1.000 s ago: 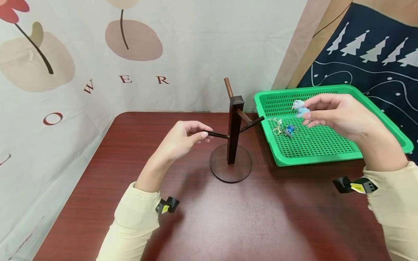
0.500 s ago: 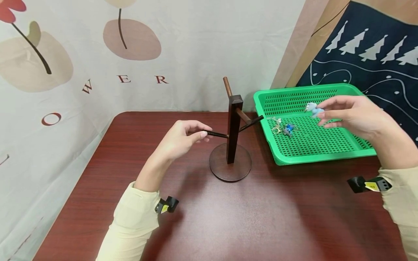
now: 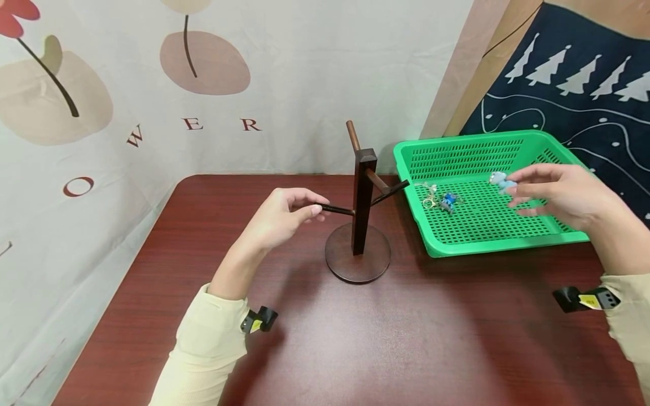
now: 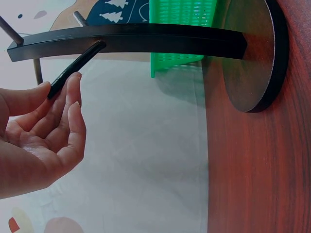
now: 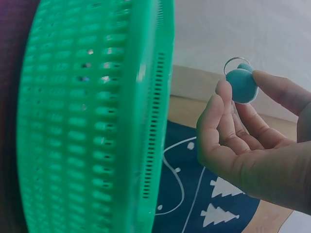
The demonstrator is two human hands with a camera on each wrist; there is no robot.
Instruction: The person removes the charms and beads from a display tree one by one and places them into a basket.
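My left hand (image 3: pixel 284 217) pinches the tip of a dark peg on a wooden stand (image 3: pixel 363 208) between thumb and fingers. In the left wrist view the same peg (image 4: pixel 73 70) runs from the thumb to the post. Over the green basket (image 3: pixel 503 246), my right hand (image 3: pixel 569 194) holds a light-blue figure keychain (image 3: pixel 503 182) between thumb and fingertips. Its rounded blue body and metal ring (image 5: pixel 236 58) show in the right wrist view. Inside the basket lie a blue-and-grey keychain (image 3: pixel 448 202) and another one with a gold ring (image 3: pixel 429 201).
The stand's round base (image 3: pixel 358 265) rests on the reddish-brown table (image 3: pixel 386 338), left of the basket. A printed cloth (image 3: pixel 304 84) hangs behind the table. A dark cloth with white trees (image 3: pixel 574 79) hangs at the back right.
My right hand has moved right with the light-blue keychain, then slightly down over the basket. The left hand stays on the peg.
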